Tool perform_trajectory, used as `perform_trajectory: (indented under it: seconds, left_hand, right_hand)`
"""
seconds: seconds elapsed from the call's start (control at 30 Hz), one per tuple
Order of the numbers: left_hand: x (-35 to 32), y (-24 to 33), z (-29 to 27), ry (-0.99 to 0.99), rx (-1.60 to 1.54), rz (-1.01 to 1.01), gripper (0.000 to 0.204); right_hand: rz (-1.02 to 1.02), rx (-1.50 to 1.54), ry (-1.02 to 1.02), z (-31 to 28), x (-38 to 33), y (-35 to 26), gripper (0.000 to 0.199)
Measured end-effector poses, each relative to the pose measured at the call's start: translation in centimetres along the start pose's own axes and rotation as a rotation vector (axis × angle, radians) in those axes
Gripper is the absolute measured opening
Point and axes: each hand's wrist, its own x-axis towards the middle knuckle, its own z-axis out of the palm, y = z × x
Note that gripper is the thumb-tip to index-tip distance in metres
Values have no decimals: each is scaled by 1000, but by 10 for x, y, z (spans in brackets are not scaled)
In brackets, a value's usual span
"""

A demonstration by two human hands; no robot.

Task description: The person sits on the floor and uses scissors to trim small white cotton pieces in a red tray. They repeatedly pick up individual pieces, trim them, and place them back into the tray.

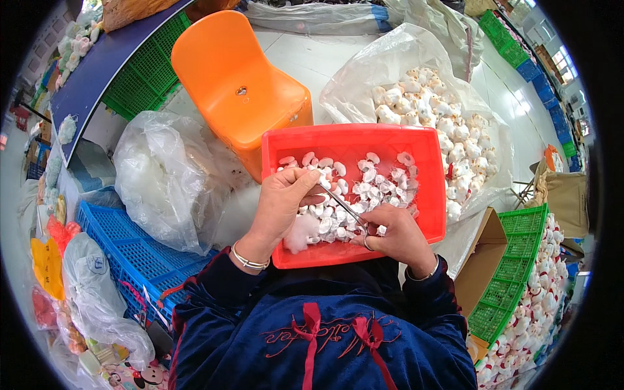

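Note:
A red plastic bin [354,134] sits in front of me, holding many small white fabric pieces [383,188] and a tuft of white stuffing [301,234]. Over its left half, my left hand [281,198] pinches a small white fabric piece [324,180] between thumb and fingers. My right hand [398,235] is closed around slim metal forceps [344,207], whose tip reaches the piece at my left fingertips. The forceps' handle is partly hidden by my right fingers.
Beyond the bin stands an orange chair [237,97]. A clear bag of white stuffing [166,175] and blue crates [146,253] are on the left. To the right are a large bag of white plush pieces [455,136], a cardboard box [480,260] and a green crate [510,273].

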Motion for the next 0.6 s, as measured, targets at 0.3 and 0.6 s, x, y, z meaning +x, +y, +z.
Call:
perform_trajectory:
  seconds: [0.3, 0.6]
  left_hand:
    - [1, -5, 0, 14, 125, 69, 13]
    - [-4, -4, 5, -29, 117, 97, 14]
  right_hand:
    - [36, 55, 3, 2, -4, 8, 33]
    - [86, 145, -44, -1, -4, 9, 32]
